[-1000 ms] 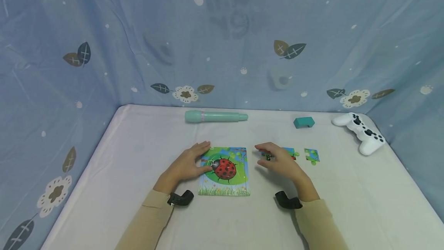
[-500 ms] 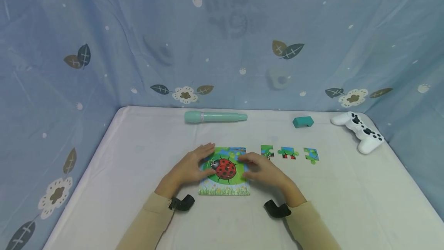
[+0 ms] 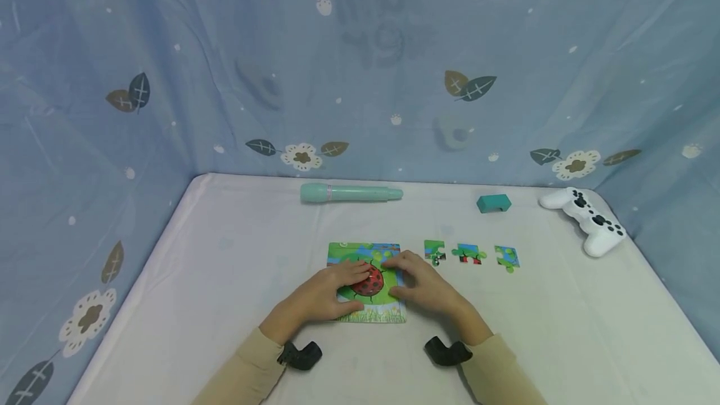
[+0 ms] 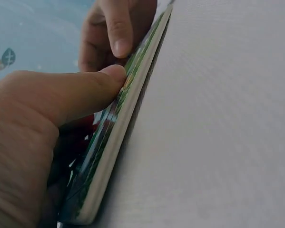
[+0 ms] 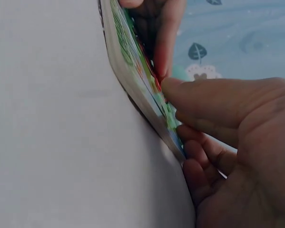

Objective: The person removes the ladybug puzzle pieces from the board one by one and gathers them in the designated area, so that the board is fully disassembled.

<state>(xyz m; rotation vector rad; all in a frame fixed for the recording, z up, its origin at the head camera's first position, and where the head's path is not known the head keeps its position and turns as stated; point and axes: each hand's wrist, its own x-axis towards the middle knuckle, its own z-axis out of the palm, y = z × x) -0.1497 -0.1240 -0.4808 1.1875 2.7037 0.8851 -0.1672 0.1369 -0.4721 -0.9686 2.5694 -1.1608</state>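
Observation:
A square ladybug jigsaw puzzle (image 3: 384, 306) lies flat on the white table, its pale edge (image 4: 116, 142) showing in the left wrist view. My left hand (image 3: 326, 292) rests over its left part with fingers stretched across the ladybug, covering some of the picture. At the right side is my right hand (image 3: 429, 286), thumb and fingertips on or close to the picture near the edge. Its lower fingers (image 5: 197, 173) bend loosely by the rim in the right wrist view. I see nothing held in either hand. Three loose puzzle pieces (image 3: 469, 254) lie to the right.
Behind the puzzle lies a mint-green microphone-shaped tube (image 3: 351, 193). A small teal block (image 3: 494, 203) and a white game controller (image 3: 585, 217) sit at the back right. A blue patterned cloth (image 3: 360, 80) hangs around the table's back and sides.
My right hand has moved left from the loose pieces to the puzzle's right side, uncovering them. My left hand has slid right and nearer me, onto the ladybug picture.

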